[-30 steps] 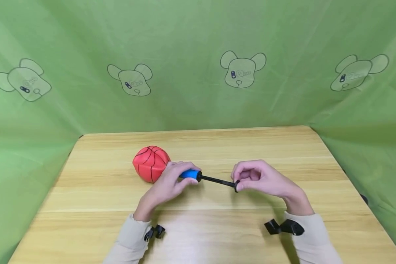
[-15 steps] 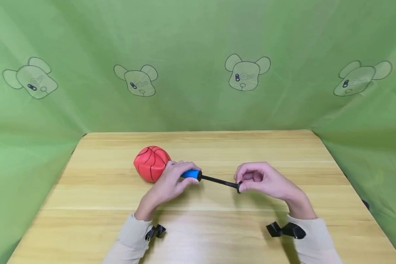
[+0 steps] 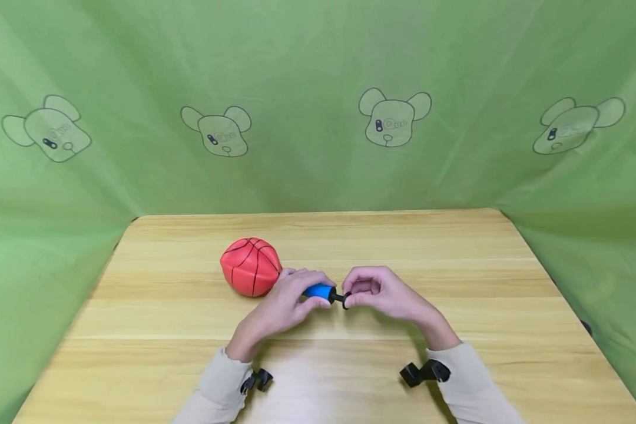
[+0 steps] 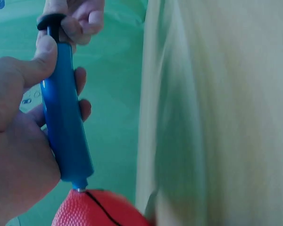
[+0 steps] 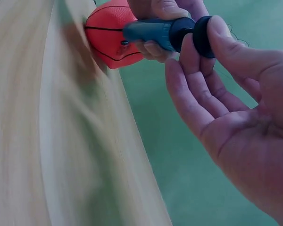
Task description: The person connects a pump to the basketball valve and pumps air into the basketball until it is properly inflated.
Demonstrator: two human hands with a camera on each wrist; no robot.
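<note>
A blue hand pump (image 4: 66,113) lies in the grip of my left hand (image 3: 283,303), fingers and thumb wrapped round its barrel. Its nozzle end meets the red ball (image 3: 251,268), which has black basketball lines and a dented, partly flat shape. In the left wrist view the tip touches the ball's skin; whether a needle is inside is hidden. My right hand (image 3: 384,294) pinches the black plunger handle (image 5: 203,37) between thumb and fingers. Only a short length of black rod shows between handle and barrel.
The wooden table (image 3: 164,318) carries the ball and sits below both hands. A green curtain (image 3: 307,165) with mouse-head drawings hangs behind and at both sides. Small black wrist devices (image 3: 426,373) are strapped over the light sleeves.
My right hand has moved left, pushing the plunger rod from well drawn out to nearly in. My left hand, the pump and the ball have shifted slightly right.
</note>
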